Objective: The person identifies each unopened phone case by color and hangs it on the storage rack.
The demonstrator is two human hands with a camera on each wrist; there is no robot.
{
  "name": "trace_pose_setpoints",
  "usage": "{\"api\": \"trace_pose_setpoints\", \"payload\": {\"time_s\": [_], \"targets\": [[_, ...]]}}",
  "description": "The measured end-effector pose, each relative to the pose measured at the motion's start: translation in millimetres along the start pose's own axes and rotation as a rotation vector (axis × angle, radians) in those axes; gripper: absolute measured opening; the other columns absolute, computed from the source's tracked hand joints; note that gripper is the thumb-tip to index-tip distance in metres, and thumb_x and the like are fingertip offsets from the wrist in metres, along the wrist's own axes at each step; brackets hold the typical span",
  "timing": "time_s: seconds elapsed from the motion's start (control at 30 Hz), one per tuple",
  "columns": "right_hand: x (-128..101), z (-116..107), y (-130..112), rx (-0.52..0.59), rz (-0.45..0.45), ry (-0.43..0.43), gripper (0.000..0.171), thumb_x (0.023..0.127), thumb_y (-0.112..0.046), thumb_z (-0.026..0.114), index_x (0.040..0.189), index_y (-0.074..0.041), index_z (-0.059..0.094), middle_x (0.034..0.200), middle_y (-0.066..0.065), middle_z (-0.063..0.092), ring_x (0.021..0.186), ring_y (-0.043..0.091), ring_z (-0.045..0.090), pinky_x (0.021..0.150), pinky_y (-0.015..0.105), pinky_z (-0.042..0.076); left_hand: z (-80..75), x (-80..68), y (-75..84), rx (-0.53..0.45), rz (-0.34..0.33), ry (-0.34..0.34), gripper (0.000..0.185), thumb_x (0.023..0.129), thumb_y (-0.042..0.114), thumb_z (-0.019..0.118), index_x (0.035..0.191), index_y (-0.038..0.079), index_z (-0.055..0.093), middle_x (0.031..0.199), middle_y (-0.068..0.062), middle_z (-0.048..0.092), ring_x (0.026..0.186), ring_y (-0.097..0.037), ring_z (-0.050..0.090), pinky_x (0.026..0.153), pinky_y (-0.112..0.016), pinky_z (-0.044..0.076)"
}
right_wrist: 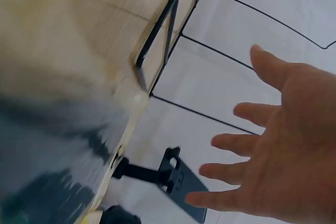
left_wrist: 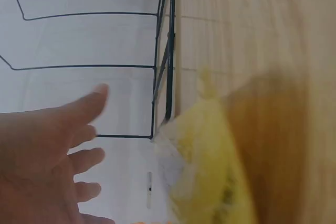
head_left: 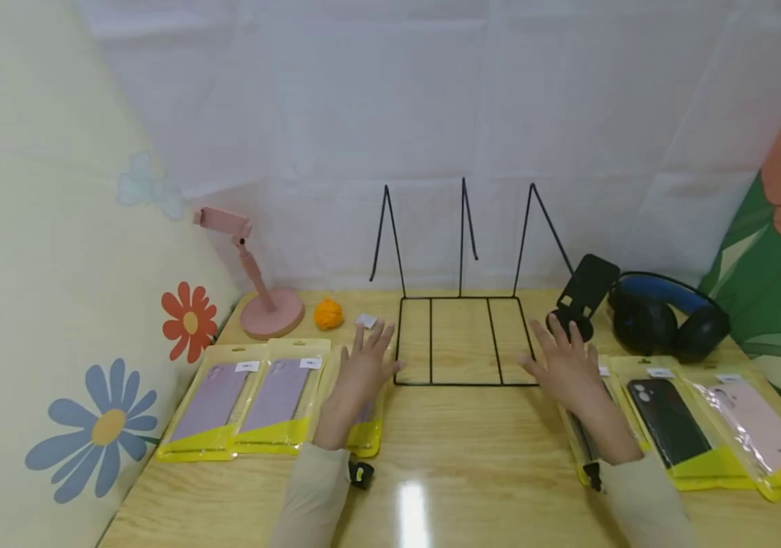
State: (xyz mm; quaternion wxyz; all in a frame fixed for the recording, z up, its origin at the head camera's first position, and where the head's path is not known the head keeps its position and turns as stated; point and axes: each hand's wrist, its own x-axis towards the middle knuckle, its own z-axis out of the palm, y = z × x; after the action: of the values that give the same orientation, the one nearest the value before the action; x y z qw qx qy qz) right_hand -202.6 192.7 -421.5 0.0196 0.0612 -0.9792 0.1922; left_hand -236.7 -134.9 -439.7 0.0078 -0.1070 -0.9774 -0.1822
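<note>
My left hand (head_left: 361, 373), fingers spread, hovers over a packaged purple phone case (head_left: 365, 415) just left of a black wire rack (head_left: 463, 383). On the rack's other side my right hand (head_left: 569, 367) is spread too, above a packaged dark phone case (head_left: 577, 438) that it partly hides. Neither hand holds anything. In the left wrist view the thumb points toward the rack's uprights, with a yellow-edged package (left_wrist: 210, 156) beside it. The right wrist view has the rack's wire frame (right_wrist: 165, 30) beyond the spread fingers.
Two more purple phone cases in packages (head_left: 208, 403) lie at left, below a pink phone stand (head_left: 272, 313) and an orange ball-like item (head_left: 328, 313). At right are a black phone stand (head_left: 589, 285), headphones (head_left: 667, 320), a black case (head_left: 667, 422) and a pink case (head_left: 757, 426).
</note>
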Motion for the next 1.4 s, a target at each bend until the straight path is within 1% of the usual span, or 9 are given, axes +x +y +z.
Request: {"api": "trace_pose_setpoints", "payload": {"time_s": [0.1, 0.23, 0.37, 0.47, 0.57, 0.73, 1.03, 1.23, 1.4], "targets": [[-15, -3, 15, -0.002, 0.052, -0.031, 0.076, 0.095, -0.041, 0.058, 0.152, -0.003, 0.023, 0.152, 0.031, 0.018, 0.136, 0.057, 0.011, 0.1, 0.076, 0.012, 5.4, 0.7, -3.3, -0.012, 0.009, -0.048, 0.068, 0.093, 0.034, 0.062, 0.15, 0.011, 0.034, 0.156, -0.011, 0.027, 0.145, -0.041, 0.008, 0.107, -0.068, 0.017], [-35, -6, 37, -0.043, 0.184, -0.1, 0.081, 0.093, -0.042, 0.06, 0.146, 0.01, 0.027, 0.142, 0.039, 0.029, 0.126, 0.061, 0.025, 0.095, 0.076, 0.023, 11.7, 1.9, -9.6, -0.054, 0.062, -0.09, 0.064, 0.093, 0.031, 0.063, 0.146, 0.005, 0.04, 0.152, -0.016, 0.033, 0.142, -0.045, 0.013, 0.106, -0.067, 0.021], [-46, -8, 50, -0.08, 0.317, -0.21, 0.091, 0.09, -0.053, 0.06, 0.141, 0.016, 0.03, 0.133, 0.043, 0.037, 0.12, 0.063, 0.031, 0.09, 0.074, 0.032, 15.8, 2.5, -14.9, -0.095, 0.095, -0.12, 0.063, 0.091, 0.03, 0.066, 0.143, 0.002, 0.044, 0.15, -0.017, 0.036, 0.142, -0.046, 0.013, 0.108, -0.065, 0.02], [-46, -7, 52, -0.1, 0.36, -0.278, 0.101, 0.085, -0.064, 0.059, 0.139, 0.017, 0.033, 0.129, 0.043, 0.042, 0.118, 0.062, 0.036, 0.087, 0.071, 0.038, 17.2, 1.4, -17.2, -0.098, 0.097, -0.135, 0.064, 0.09, 0.03, 0.068, 0.143, 0.003, 0.044, 0.151, -0.016, 0.036, 0.142, -0.045, 0.012, 0.11, -0.063, 0.017], [-45, -3, 50, -0.137, 0.369, -0.312, 0.106, 0.081, -0.067, 0.061, 0.137, 0.018, 0.034, 0.122, 0.042, 0.048, 0.111, 0.06, 0.044, 0.083, 0.068, 0.041, 19.5, 0.4, -17.6, -0.094, 0.104, -0.14, 0.064, 0.089, 0.031, 0.069, 0.142, 0.004, 0.046, 0.15, -0.014, 0.037, 0.142, -0.046, 0.012, 0.111, -0.063, 0.015], [-47, 1, 47, -0.167, 0.326, -0.274, 0.095, 0.08, -0.056, 0.071, 0.131, 0.018, 0.041, 0.113, 0.041, 0.052, 0.1, 0.057, 0.051, 0.077, 0.066, 0.045, 23.1, -0.5, -17.2, -0.093, 0.119, -0.138, 0.061, 0.09, 0.032, 0.068, 0.141, 0.005, 0.048, 0.15, -0.012, 0.039, 0.141, -0.05, 0.013, 0.111, -0.064, 0.014], [-49, 0, 48, -0.084, 0.28, -0.238, 0.097, 0.08, -0.048, 0.075, 0.141, 0.014, 0.031, 0.121, 0.046, 0.043, 0.109, 0.062, 0.043, 0.082, 0.068, 0.041, 20.3, 1.8, -16.0, -0.067, 0.097, -0.143, 0.059, 0.091, 0.032, 0.065, 0.142, 0.006, 0.047, 0.151, -0.011, 0.037, 0.141, -0.05, 0.012, 0.111, -0.064, 0.013], [-49, 0, 54, -0.025, 0.25, -0.185, 0.102, 0.073, -0.049, 0.08, 0.142, 0.008, 0.032, 0.118, 0.045, 0.044, 0.103, 0.058, 0.048, 0.072, 0.064, 0.046, 17.9, 1.5, -15.6, -0.066, 0.087, -0.155, 0.06, 0.092, 0.033, 0.064, 0.142, 0.006, 0.047, 0.152, -0.01, 0.036, 0.141, -0.05, 0.011, 0.111, -0.063, 0.012], [-49, -1, 55, -0.056, 0.247, -0.147, 0.108, 0.066, -0.054, 0.082, 0.142, 0.005, 0.032, 0.119, 0.045, 0.045, 0.107, 0.059, 0.043, 0.081, 0.068, 0.04, 18.0, 1.1, -13.9, -0.08, 0.08, -0.166, 0.06, 0.092, 0.033, 0.065, 0.143, 0.007, 0.046, 0.153, -0.009, 0.035, 0.141, -0.05, 0.011, 0.112, -0.062, 0.011]]}}
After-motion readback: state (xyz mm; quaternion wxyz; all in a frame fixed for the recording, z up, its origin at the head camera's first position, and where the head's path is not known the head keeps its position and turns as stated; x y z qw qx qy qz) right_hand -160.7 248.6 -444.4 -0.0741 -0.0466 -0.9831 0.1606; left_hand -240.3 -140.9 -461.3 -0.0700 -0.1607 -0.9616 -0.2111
